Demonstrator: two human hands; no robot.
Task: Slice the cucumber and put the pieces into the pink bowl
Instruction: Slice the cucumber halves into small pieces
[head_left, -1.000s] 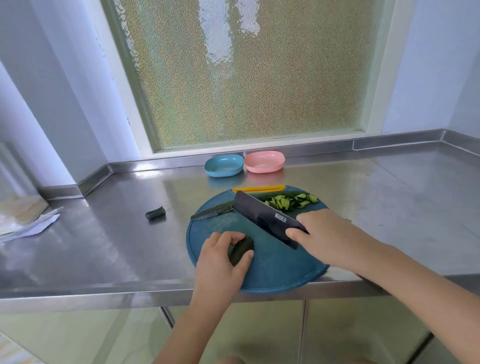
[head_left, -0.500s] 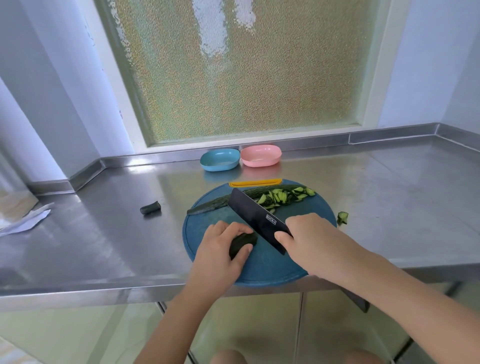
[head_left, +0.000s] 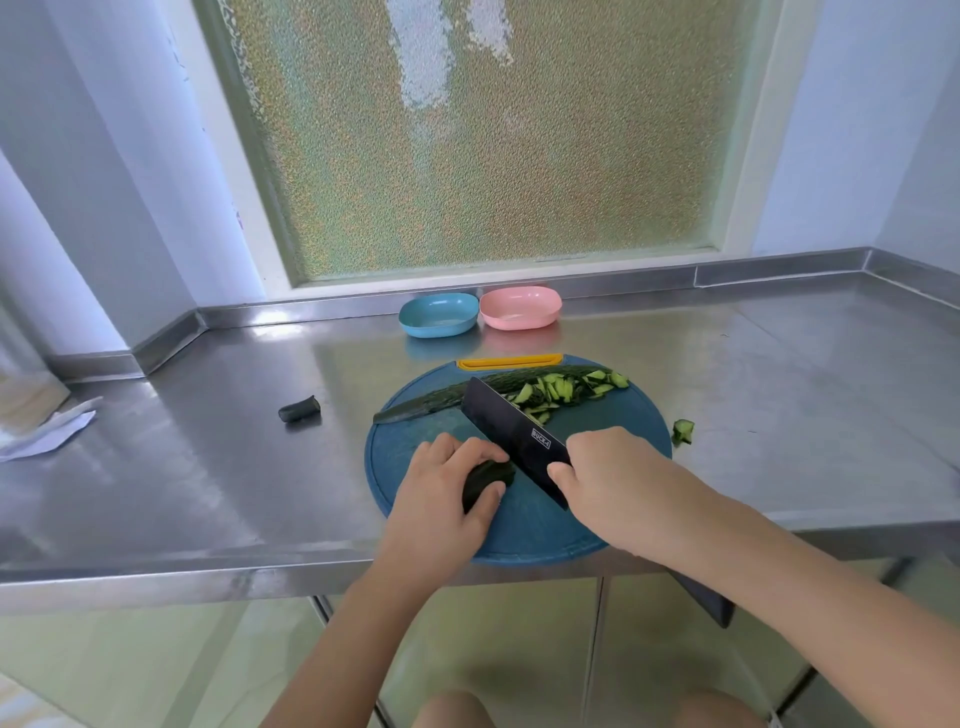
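Note:
On a round blue cutting board (head_left: 623, 431) my left hand (head_left: 441, 493) grips a short dark cucumber chunk (head_left: 485, 480). My right hand (head_left: 618, 483) holds a black knife (head_left: 514, 436), whose blade stands just right of the chunk, its edge near the board. A long cucumber strip (head_left: 431, 405) and a heap of cut slices (head_left: 566, 389) lie at the board's far side. The pink bowl (head_left: 519, 307) stands at the back, with nothing visible inside.
A blue bowl (head_left: 439, 314) sits left of the pink one. A cucumber end (head_left: 298, 409) lies on the steel counter (head_left: 208, 467) left of the board, one slice (head_left: 683, 431) right of it. Paper (head_left: 47, 434) lies far left. The board overhangs the counter's front edge.
The knife came toward me and down beside the chunk, and my right hand shifted left with it. My left hand kept hold of the chunk. A stray slice appeared right of the board.

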